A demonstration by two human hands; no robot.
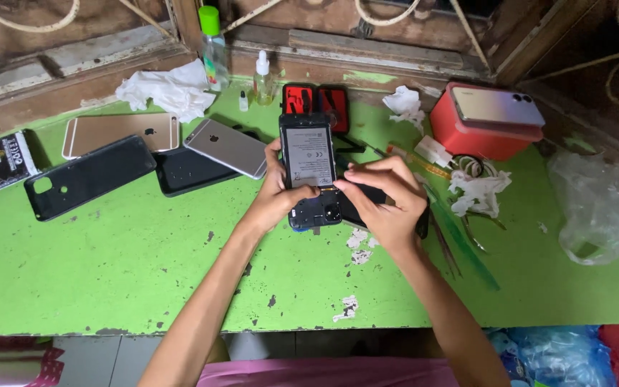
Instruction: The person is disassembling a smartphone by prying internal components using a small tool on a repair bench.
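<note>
I see my left hand (275,197) clamped on an opened phone (311,172) held over the green table (109,265), right hand (385,197) fingertips pinched at its lower edge; a slip could drop it or damage the exposed battery.

Even, soft daylight, moderately bright, no hard source visible. Green table (109,272) evenly lit; faint soft shadows under the forearms and below the black phone case (87,175). Mild glare on the gold phone (120,132) at 10 o'clock and the pale phone on the red box (485,129) at 2 o'clock. Centre sharp. Wide-angle bending along the top edge; wooden frame at 12 o'clock dim. Bottom edge, 6 o'clock, slightly soft.
</note>
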